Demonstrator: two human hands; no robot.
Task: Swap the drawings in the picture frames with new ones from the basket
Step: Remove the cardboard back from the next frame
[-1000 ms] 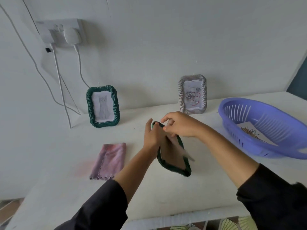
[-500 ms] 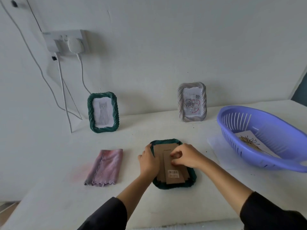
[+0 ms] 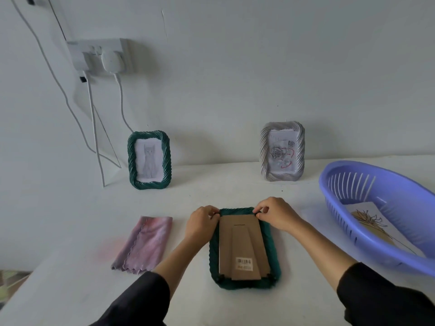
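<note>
Our fingers (image 3: 213, 214) are curling in tight at the two far corners of the face-down green frame (image 3: 273, 255), which is lying flat on the worktop (image 3: 70, 243) near us, between the pink cloth (image 3: 143, 243) on the left and the purple basket (image 3: 341, 194) on the right. The left hand (image 3: 202, 225) is pinching at the far-left corner and the right hand (image 3: 277, 217) at the far-right one, each working on what looks like a small dark tab; we cannot tell whether those tabs are turned aside. The cardboard backing (image 3: 242, 245) is sitting in place with its stand folded flat, and two more dark tabs are showing at the near corners. We are therefore judging that the back of this frame is not yet off and that its drawing, hidden underneath, is not yet swapped. At the far side, against the wall, a second green frame (image 3: 131, 161) is standing with a cat sketch and a grey frame (image 3: 264, 156) is standing with a rose sketch. We are guessing both are waiting their turn, though nothing shows whether those sketches are old or new. One flower drawing (image 3: 372, 222) is lying in the basket, so most of the job is looking undone.
</note>
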